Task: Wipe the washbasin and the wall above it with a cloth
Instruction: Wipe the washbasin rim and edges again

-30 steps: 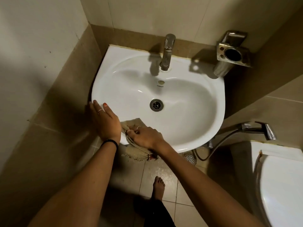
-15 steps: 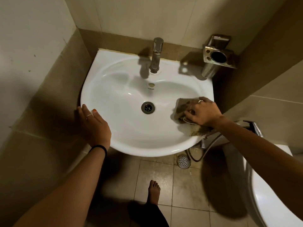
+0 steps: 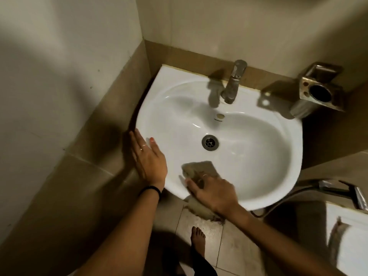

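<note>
Down at the near rim of the white washbasin (image 3: pixel 258 156), a brownish cloth (image 3: pixel 199 166) lies spread against the inner slope of the bowl, and its lower, frayed end hangs over the front edge toward the floor. The right hand (image 3: pixel 211 191) lies on top of the cloth, pressing it to the porcelain; the fingers look mostly flat with a ring on one of them, though motion blur makes it hard to say whether the fingertips curl into the fabric. The left hand (image 3: pixel 148 160) rests on the left rim of the basin with its fingers straight and together, holding nothing; it wears a ring, and a dark band circles the wrist. The drain (image 3: pixel 210 142) sits in the middle of the bowl, well clear of the cloth, and the overflow hole lies above it, below the metal tap (image 3: pixel 234 82) that stands at the back edge. Behind the tap rises the tiled wall (image 3: pixel 219 26), pale above and brown in a band along the basin. To the right of the tap a metal holder (image 3: pixel 318 92) is fixed to the wall. Lower right, a spray nozzle (image 3: pixel 344 191) with its hose hangs beside the white toilet (image 3: pixel 350 236). Under the basin a bare foot (image 3: pixel 197 241) stands on the tiled floor (image 3: pixel 235 246).
</note>
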